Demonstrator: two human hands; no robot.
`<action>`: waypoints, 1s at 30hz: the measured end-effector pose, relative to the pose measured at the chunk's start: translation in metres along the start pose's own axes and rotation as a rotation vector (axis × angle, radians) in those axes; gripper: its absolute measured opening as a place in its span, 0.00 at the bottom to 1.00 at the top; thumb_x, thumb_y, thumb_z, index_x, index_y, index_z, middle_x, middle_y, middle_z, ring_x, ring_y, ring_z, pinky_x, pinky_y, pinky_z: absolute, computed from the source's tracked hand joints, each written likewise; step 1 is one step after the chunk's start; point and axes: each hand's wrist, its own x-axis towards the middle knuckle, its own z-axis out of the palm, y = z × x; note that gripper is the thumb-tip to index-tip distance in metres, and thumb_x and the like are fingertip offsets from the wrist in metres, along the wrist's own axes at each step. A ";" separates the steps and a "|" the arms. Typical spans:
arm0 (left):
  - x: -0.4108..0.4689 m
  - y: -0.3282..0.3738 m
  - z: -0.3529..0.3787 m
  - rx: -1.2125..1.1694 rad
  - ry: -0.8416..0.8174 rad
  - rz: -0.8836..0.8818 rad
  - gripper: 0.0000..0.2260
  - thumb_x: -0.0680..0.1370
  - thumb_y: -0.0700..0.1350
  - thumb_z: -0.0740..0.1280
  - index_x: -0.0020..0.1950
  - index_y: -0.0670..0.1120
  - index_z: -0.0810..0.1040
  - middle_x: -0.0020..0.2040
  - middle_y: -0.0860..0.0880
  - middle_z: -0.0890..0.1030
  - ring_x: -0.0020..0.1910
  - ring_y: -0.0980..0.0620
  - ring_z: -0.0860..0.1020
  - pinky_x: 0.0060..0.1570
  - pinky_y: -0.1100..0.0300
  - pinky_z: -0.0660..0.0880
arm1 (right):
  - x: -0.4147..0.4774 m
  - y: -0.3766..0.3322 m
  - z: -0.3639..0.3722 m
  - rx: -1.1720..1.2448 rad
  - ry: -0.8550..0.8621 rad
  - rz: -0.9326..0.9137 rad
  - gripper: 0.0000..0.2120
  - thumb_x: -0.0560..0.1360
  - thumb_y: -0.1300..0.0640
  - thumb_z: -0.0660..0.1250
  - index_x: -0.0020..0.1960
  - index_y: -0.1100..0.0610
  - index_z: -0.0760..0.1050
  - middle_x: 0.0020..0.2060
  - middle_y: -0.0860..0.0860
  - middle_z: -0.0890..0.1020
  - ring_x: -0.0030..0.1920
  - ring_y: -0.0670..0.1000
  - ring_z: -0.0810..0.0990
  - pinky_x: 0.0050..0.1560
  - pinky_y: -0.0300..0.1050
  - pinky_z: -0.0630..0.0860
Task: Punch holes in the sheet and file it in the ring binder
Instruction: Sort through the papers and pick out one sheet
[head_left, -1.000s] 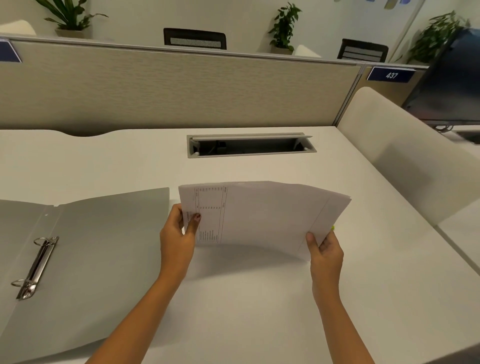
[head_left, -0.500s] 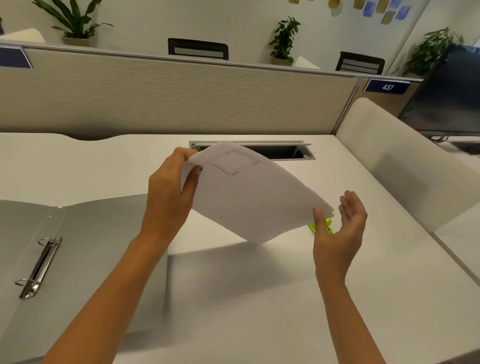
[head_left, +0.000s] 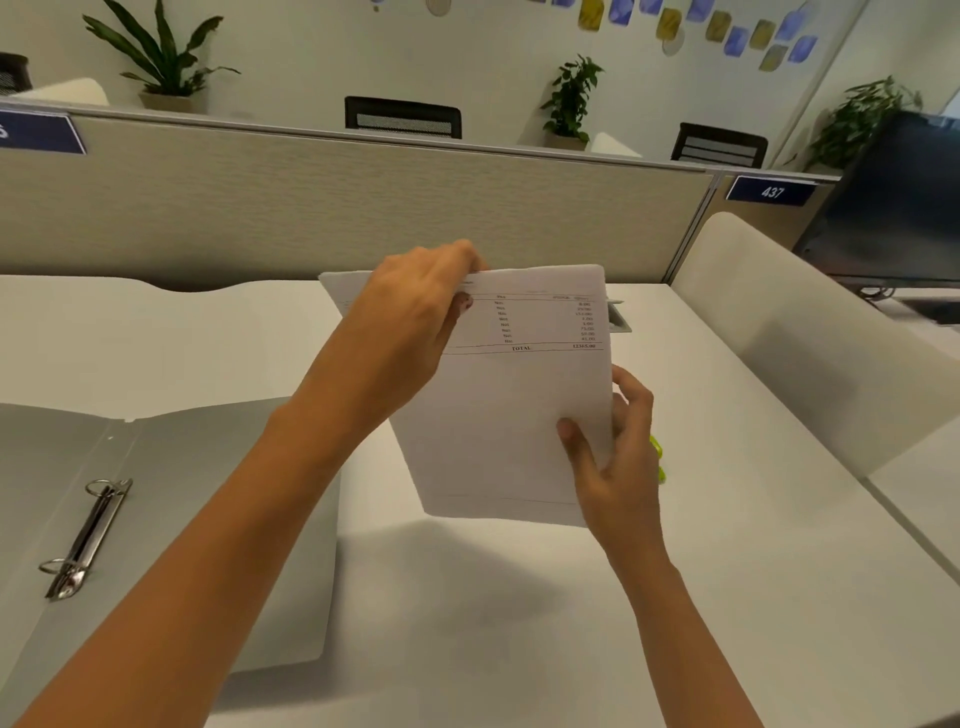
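A white printed sheet (head_left: 498, 415) with a table and a TOTAL line is held upright above the desk. My left hand (head_left: 415, 317) grips its top edge, thumb on the printed face. My right hand (head_left: 613, 457) pinches the sheet's lower right edge, thumb in front and fingers behind. The grey ring binder (head_left: 208, 493) lies open on the desk at the left, its metal rings (head_left: 85, 535) closed. A small lime-green object (head_left: 657, 452), probably the hole punch, shows just behind my right hand, mostly hidden.
The white desk (head_left: 727, 597) has a cable slot (head_left: 621, 317) at the back, mostly behind the sheet. A beige partition (head_left: 260, 208) stands behind it. A white divider (head_left: 805, 338) and a dark monitor (head_left: 893, 202) are at the right.
The sheet has been lifted and turned from flat and wide to upright. My left hand moved up to its top edge. My right hand, open half a second ago, now pinches the lower right edge.
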 end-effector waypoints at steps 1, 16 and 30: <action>0.001 0.002 -0.001 0.011 0.009 0.013 0.06 0.77 0.37 0.61 0.53 0.42 0.74 0.45 0.44 0.81 0.41 0.46 0.74 0.45 0.58 0.69 | -0.001 0.002 0.002 -0.017 0.019 0.012 0.22 0.77 0.61 0.66 0.68 0.53 0.63 0.55 0.50 0.79 0.51 0.33 0.77 0.40 0.22 0.72; -0.042 -0.011 0.043 -0.388 0.282 -0.432 0.39 0.77 0.50 0.68 0.77 0.42 0.45 0.79 0.44 0.46 0.78 0.50 0.49 0.75 0.58 0.54 | -0.007 0.021 0.004 0.042 0.227 0.071 0.08 0.78 0.54 0.64 0.56 0.54 0.70 0.52 0.52 0.80 0.51 0.54 0.78 0.46 0.30 0.78; -0.084 0.014 0.081 -0.746 0.298 -0.844 0.10 0.82 0.48 0.56 0.58 0.44 0.71 0.54 0.53 0.79 0.48 0.55 0.80 0.46 0.63 0.81 | -0.020 0.042 0.019 0.215 0.298 0.234 0.11 0.77 0.59 0.66 0.59 0.52 0.72 0.56 0.50 0.81 0.55 0.47 0.79 0.50 0.27 0.75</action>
